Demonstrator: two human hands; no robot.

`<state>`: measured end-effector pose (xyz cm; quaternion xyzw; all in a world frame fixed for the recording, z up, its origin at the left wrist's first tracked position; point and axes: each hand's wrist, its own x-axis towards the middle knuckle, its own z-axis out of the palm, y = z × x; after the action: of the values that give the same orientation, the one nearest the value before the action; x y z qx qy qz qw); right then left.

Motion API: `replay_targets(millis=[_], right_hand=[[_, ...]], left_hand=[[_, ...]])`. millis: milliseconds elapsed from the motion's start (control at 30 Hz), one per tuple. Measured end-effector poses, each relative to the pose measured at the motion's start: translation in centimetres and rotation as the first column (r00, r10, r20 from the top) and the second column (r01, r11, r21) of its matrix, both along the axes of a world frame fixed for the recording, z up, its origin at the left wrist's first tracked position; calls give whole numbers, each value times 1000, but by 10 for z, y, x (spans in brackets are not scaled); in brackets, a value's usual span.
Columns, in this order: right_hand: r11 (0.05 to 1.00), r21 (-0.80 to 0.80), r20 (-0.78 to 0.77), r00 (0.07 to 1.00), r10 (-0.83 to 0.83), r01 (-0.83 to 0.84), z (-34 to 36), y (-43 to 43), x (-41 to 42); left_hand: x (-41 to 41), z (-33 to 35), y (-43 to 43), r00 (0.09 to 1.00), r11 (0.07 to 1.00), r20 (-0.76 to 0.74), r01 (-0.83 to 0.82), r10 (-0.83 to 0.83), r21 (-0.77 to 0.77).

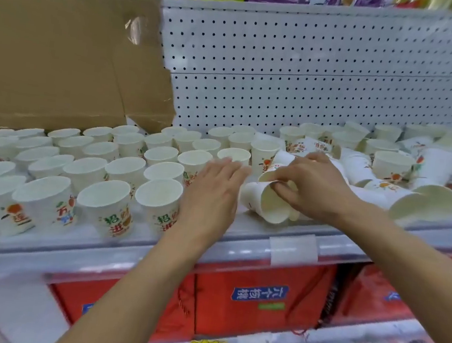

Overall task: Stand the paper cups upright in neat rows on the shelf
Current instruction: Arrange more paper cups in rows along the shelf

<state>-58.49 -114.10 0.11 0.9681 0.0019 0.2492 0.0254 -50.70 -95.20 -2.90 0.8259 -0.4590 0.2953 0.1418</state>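
Our left hand [213, 189] lay flat, fingers straight, resting against upright rows of white printed paper cups [100, 174] on left part of grey metal shelf [240, 229]. Our right hand [314, 181] pinched rim of tipped-over white paper cup [264, 204], lying sideways just right of rows. Messy heap of same cups [388, 167] sat further right. Brown cardboard flap [63, 54] stood behind rows.

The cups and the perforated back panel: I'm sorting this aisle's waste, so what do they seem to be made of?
The cups look like thin paper, matt white with colour print outside: rolled rims, thin walls; any inner coating cannot be told. The back panel looks like pale painted sheet metal, given its even punched holes and smooth finish, though plastic is possible.
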Motion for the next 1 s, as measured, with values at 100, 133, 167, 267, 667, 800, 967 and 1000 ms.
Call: replay_targets(millis=[100, 133, 167, 267, 667, 800, 967, 1000], right_hand=[[998, 68, 45, 999, -5, 2, 8, 6, -1], [996, 93, 39, 999, -2, -2, 13, 8, -1], [993, 116, 9, 1000, 0, -1, 16, 10, -1], [970, 240, -69, 996, 48, -30, 19, 10, -5], [995, 87, -318, 948, -14, 44, 6, -37, -38], [994, 108, -353, 933, 67, -31, -4, -32, -31], [978, 182, -140, 982, 125, -99, -8, -23, -21], [952, 287, -62, 990, 126, -103, -8, -20, -20]], left_hand=[[-19, -2, 1, 960, 986, -232, 134, -155, -103], [-26, -4, -2, 935, 978, -293, 172, -200, -119], [-32, -6, -7, 914, 971, -334, 192, -231, -145], [-42, -5, -26, 864, 933, -409, 165, -293, -319], [-45, -23, -29, 881, 829, -451, -146, -140, -541], [-41, -21, -28, 936, 899, -349, -116, -43, -423], [-36, -15, -17, 946, 912, -319, -185, 64, -365], [-36, -15, -15, 941, 910, -321, -221, 105, -350]])
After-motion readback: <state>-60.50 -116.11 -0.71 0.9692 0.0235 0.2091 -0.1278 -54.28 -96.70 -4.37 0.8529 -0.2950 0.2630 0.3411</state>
